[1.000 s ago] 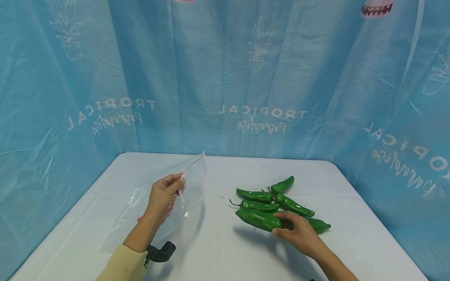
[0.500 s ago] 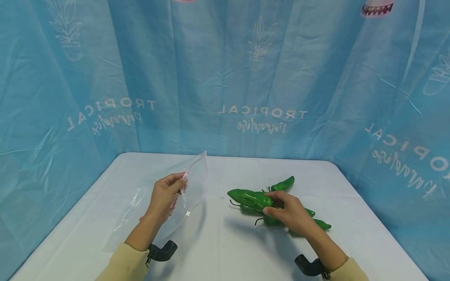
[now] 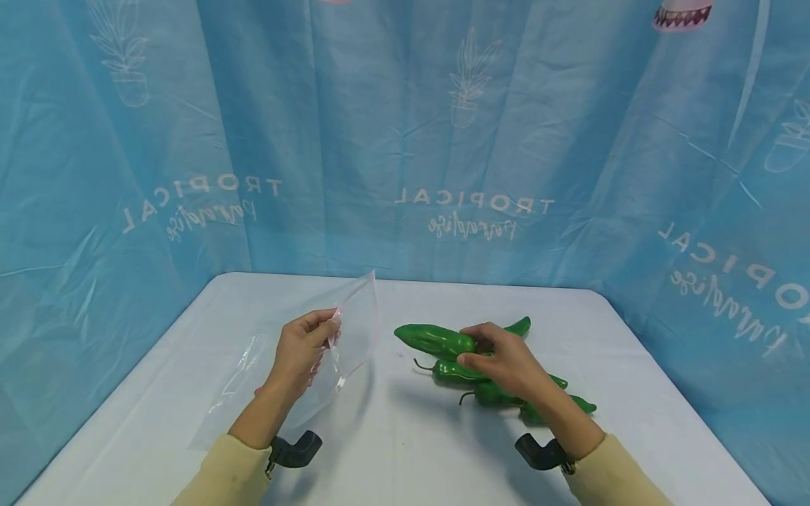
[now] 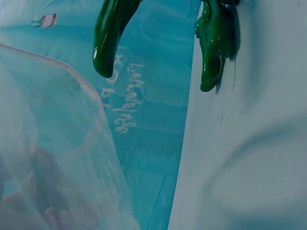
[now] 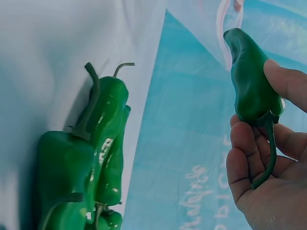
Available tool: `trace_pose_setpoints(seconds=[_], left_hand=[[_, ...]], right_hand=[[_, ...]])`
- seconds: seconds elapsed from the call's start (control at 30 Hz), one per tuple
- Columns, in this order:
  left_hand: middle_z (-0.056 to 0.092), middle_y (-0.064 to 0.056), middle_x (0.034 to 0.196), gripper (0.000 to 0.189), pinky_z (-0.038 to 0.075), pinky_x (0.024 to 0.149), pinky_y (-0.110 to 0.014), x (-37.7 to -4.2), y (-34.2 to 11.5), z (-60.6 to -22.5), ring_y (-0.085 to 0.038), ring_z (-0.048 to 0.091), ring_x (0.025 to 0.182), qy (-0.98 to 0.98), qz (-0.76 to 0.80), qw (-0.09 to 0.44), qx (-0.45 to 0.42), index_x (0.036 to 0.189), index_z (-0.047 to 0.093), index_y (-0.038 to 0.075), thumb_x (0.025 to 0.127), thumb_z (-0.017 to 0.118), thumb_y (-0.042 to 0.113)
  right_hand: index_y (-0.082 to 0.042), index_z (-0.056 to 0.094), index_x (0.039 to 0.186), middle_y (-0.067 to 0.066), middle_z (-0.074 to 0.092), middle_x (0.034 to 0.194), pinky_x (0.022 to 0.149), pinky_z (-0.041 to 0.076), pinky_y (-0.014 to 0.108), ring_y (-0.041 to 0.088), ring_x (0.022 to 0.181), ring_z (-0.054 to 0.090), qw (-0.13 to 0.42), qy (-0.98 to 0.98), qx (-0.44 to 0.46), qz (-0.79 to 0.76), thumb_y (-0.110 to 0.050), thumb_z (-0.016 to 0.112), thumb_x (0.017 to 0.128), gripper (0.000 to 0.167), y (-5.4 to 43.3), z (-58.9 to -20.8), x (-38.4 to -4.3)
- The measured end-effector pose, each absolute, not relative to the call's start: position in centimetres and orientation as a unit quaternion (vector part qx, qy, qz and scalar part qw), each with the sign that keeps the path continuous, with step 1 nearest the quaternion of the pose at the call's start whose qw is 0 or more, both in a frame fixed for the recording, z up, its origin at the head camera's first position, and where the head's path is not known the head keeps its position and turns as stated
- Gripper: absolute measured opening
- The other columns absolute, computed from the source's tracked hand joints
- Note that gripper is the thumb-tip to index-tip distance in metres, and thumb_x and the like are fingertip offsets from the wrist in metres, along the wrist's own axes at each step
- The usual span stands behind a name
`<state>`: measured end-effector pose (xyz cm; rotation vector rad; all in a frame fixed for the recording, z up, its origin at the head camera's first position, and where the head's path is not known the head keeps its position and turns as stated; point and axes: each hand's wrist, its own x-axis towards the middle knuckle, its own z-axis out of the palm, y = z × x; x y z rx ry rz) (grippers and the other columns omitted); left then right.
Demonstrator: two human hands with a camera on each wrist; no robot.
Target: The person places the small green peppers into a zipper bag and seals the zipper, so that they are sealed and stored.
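Observation:
My left hand [image 3: 297, 355] pinches the mouth of a clear plastic zip bag [image 3: 357, 330] with a pink-edged rim, holding it raised and partly spread. The bag's body slants back to the left; reddish marks show through near the hand, too unclear to name. My right hand [image 3: 506, 358] grips a glossy green chili pepper [image 3: 436, 341] by its stem end, above the table, its tip pointing left toward the bag. In the right wrist view the stem of that pepper [image 5: 252, 76] runs down into the palm. Several more green peppers [image 3: 458, 372] lie beneath the right hand, partly hidden.
The white table [image 3: 405, 457] has rounded far corners. A blue curtain [image 3: 380, 140] with white print hangs behind it and at both sides. Each wrist wears a black camera mount, the left mount [image 3: 297, 450] and the right mount [image 3: 538, 451].
My right hand has carried the pepper up and leftward over the pile, toward the bag. The left hand, with the bag, has shifted only slightly to the right.

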<state>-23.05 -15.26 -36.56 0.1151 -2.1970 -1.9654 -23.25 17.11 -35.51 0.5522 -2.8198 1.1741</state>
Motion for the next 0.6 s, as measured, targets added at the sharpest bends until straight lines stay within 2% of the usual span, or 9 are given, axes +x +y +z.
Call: trace_pose_setpoints(seconds=[0.33,0.6], left_hand=[[0.062,0.003,0.082,0.027,0.049,0.067,-0.021,-23.2,-14.9,-36.6,-0.010,0.056,0.073,-0.744,-0.661,0.096,0.033,0.114,0.064,0.004,0.093,0.058,0.019],[0.065,-0.004,0.090,0.029,0.049,0.072,-0.022,-23.3,-14.6,-36.5,-0.012,0.057,0.076,-0.748,-0.656,0.092,0.039,0.116,0.064,0.005,0.093,0.058,0.021]], right_hand=[[-0.017,0.059,0.123,-0.002,0.064,0.106,0.073,0.050,0.027,0.013,0.095,0.062,0.021,-0.912,0.189,0.362,-0.029,0.072,0.082,0.045,15.1,-33.9,-24.0],[-0.018,0.059,0.124,-0.002,0.063,0.108,0.077,0.051,0.030,0.013,0.097,0.061,0.012,-0.917,0.199,0.346,-0.029,0.072,0.082,0.045,13.7,-33.1,-24.6]])
